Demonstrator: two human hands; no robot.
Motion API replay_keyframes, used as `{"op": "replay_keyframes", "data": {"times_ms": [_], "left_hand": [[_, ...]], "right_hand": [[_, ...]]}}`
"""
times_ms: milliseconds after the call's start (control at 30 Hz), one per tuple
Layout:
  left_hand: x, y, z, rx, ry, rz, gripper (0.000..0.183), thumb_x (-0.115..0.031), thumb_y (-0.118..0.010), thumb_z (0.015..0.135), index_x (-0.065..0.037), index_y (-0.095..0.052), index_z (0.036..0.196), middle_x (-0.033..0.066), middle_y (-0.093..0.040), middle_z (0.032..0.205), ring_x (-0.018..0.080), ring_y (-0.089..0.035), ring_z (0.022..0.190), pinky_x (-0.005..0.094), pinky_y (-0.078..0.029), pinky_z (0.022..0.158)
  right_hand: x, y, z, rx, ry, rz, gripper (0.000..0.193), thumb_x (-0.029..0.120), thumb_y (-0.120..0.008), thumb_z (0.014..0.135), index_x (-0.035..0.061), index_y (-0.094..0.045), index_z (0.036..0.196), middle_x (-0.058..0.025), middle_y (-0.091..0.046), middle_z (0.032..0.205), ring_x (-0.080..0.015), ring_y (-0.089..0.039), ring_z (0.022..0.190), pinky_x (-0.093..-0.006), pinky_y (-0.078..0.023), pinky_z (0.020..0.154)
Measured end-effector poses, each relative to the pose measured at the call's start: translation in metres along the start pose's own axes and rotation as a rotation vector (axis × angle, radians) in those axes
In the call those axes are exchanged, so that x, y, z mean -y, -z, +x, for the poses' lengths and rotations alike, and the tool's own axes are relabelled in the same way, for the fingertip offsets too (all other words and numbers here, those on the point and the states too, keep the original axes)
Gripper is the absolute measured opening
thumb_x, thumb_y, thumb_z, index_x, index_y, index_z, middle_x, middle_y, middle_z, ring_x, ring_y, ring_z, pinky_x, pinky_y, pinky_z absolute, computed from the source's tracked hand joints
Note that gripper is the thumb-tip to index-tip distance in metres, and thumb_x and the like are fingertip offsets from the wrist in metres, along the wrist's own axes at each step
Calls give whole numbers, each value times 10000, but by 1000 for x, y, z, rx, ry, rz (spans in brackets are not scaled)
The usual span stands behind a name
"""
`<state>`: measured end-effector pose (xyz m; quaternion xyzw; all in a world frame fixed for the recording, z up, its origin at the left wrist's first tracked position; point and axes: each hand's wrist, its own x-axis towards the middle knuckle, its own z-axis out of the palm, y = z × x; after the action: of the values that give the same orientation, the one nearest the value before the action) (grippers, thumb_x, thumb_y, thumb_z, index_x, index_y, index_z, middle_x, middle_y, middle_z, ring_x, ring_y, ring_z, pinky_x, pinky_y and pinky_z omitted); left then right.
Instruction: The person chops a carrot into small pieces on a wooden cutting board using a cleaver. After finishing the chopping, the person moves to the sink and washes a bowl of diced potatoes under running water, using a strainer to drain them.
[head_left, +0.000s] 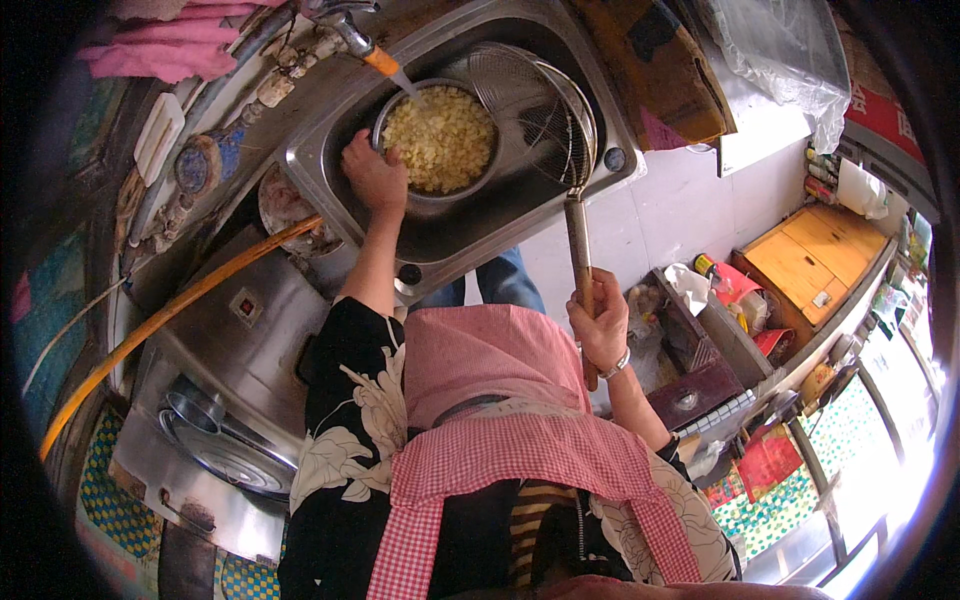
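My left hand (pixel 377 175) grips the left rim of a round metal bowl (pixel 477 188), which sits in the steel sink (pixel 452 243). Small pale-yellow diced pieces (pixel 440 138), possibly potato, fill the bowl. Water runs onto them from a tap (pixel 381 61) with an orange end piece. In my right hand (pixel 600 318) is the long handle of a wire-mesh strainer (pixel 560 135). Its round mesh head lies over the sink's right part, beside the bowl. My right fingers close round the handle's lower end, near my body.
A steel appliance (pixel 215 310) stands to the left, with a yellow-orange hose (pixel 180 300) running across it. Pink cloths (pixel 175 40) hang at the upper left. Beyond the sink's right side is a cardboard box (pixel 655 70). Farther right stands a wooden cabinet (pixel 815 260) near an open drawer (pixel 690 345).
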<state>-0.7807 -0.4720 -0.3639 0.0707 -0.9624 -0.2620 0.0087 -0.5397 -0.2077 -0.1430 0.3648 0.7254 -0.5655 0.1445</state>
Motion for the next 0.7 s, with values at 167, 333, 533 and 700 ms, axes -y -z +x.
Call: {"op": "replay_keyframes", "data": {"times_ms": [167, 333, 533, 700], "left_hand": [[31, -5, 24, 600, 337, -7, 386, -45, -690, 867, 19, -558, 1224, 195, -653, 1054, 437, -669, 909, 517, -540, 801], [34, -21, 23, 775, 871, -622, 383, 33, -697, 786, 33, -541, 1136, 228, -620, 1032, 335, -637, 792, 464, -534, 616], [14, -25, -5, 634, 973, -614, 336, 55, -663, 787, 10, -580, 1110, 158, -624, 1038, 315, -647, 806, 435, -517, 571], [17, -20, -18, 597, 972, -761, 360, 53, -643, 791, -28, -629, 1141, 126, -652, 1015, 285, -658, 801, 417, -522, 551]], "right_hand": [[-2, -1, 4, -26, -9, -19, 458, -47, -644, 857, 11, -527, 1295, -13, -627, 800, -65, -555, 588, -234, -455, 496], [-3, -1, 2, -22, -20, 38, 462, -52, -641, 856, 7, -522, 1298, -21, -629, 809, -61, -557, 598, -227, -449, 487], [9, 4, -4, -44, 23, -55, 463, -49, -646, 858, 7, -523, 1301, -23, -629, 827, -64, -553, 620, -231, -456, 526], [18, 8, -10, -138, 35, -61, 432, 6, -681, 837, 13, -592, 1260, -31, -626, 789, -94, -561, 715, -279, -488, 672]]}}
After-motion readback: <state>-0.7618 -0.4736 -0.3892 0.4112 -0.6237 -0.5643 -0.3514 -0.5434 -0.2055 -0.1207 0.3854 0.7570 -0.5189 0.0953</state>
